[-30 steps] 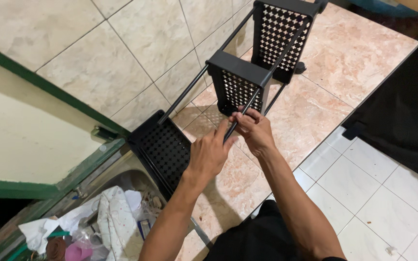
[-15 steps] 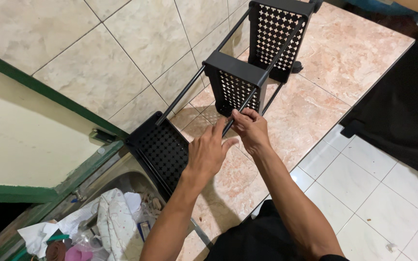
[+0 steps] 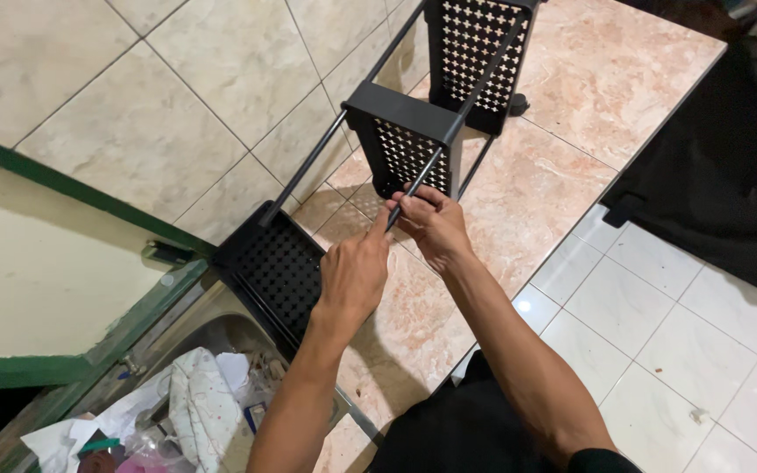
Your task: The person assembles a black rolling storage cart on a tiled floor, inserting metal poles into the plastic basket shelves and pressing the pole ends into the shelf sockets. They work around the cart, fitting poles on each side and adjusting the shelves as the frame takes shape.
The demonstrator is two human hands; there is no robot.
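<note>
A black metal rack with three perforated shelves lies on its side on a marbled tile counter (image 3: 562, 175). Thin black rods join the near shelf (image 3: 275, 263), the middle shelf (image 3: 405, 140) and the far shelf (image 3: 475, 61). My right hand (image 3: 435, 229) grips the lower end of one black rod (image 3: 415, 188) just below the middle shelf. My left hand (image 3: 354, 276) is beside it, its fingertips touching the same rod end. Both forearms reach up from the bottom of the view.
A tiled wall (image 3: 177, 105) runs behind the rack. A sink-like basin (image 3: 194, 412) at the lower left holds cloth, paper and plastic. A green-framed ledge (image 3: 89, 307) sits at the left. White floor tiles (image 3: 650, 307) and a black cloth (image 3: 729, 175) are at the right.
Both hands stay on the rod end with only small finger shifts. The view has moved slightly; the rack has not visibly shifted.
</note>
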